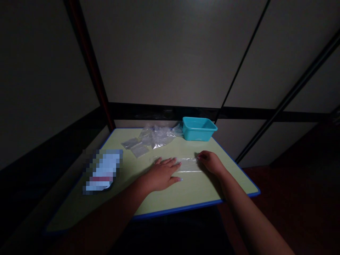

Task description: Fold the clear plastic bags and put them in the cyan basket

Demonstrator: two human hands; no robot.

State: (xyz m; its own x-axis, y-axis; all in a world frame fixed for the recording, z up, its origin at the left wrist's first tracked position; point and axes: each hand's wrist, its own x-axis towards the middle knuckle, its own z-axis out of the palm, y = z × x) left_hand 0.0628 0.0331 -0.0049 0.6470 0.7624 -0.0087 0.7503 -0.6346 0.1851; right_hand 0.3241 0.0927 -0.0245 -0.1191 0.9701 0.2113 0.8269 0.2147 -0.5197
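A clear plastic bag (190, 165) lies flat across the middle of the table, between my two hands. My left hand (164, 173) rests on its left part with the fingers spread, covering some of the plastic. At the bag's right end, my right hand (211, 162) pinches the upper corner between thumb and fingertips. Left of my left hand, a faint stretch of clear plastic shows past the fingers.
A crumpled heap of clear plastic (160, 135) lies at the table's back, with small flat folded bags (140, 149) before it. A turquoise basket (199, 134) stands at the back right. A blurred-out object (105, 171) lies at left. Blue edging rims the table (186, 198); panels rise behind.
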